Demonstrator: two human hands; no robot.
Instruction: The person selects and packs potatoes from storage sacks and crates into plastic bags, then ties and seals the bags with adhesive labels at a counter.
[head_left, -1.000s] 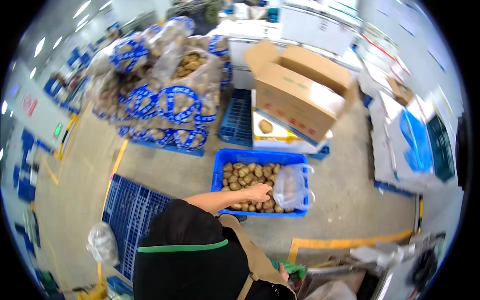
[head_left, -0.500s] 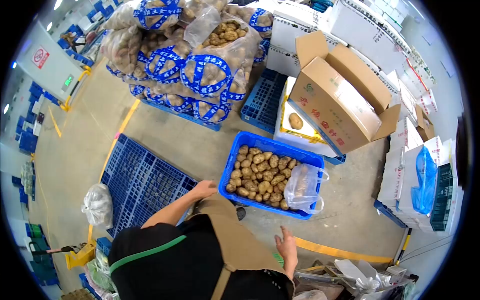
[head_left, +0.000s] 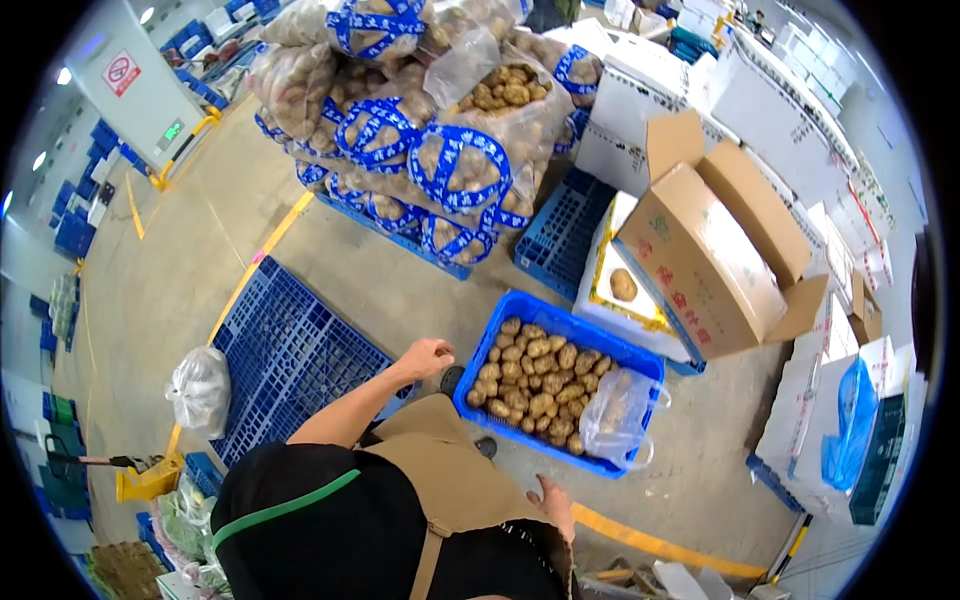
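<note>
A blue plastic crate (head_left: 480, 408) on the floor in front of me holds many potatoes (head_left: 538, 378). A clear plastic bag (head_left: 614, 415) lies over its right end. My left hand (head_left: 422, 359) is just left of the crate, apart from its rim, with loosely curled fingers and nothing visible in them. Low beside my apron, my right hand (head_left: 553, 504) hangs near the crate's front side. Its fingers are spread, and it holds nothing.
A blue pallet (head_left: 285, 355) lies at left with a tied plastic bag (head_left: 198, 392) at its edge. Mesh sacks of potatoes (head_left: 455, 165) are stacked behind. An open cardboard box (head_left: 690, 265) tilts beside a foam box with one potato (head_left: 623, 285). White boxes (head_left: 830, 405) stand at right.
My left hand has come away from the crate's left rim and its fingers have curled. My right hand has drawn in toward my body. The whole view has shifted slightly.
</note>
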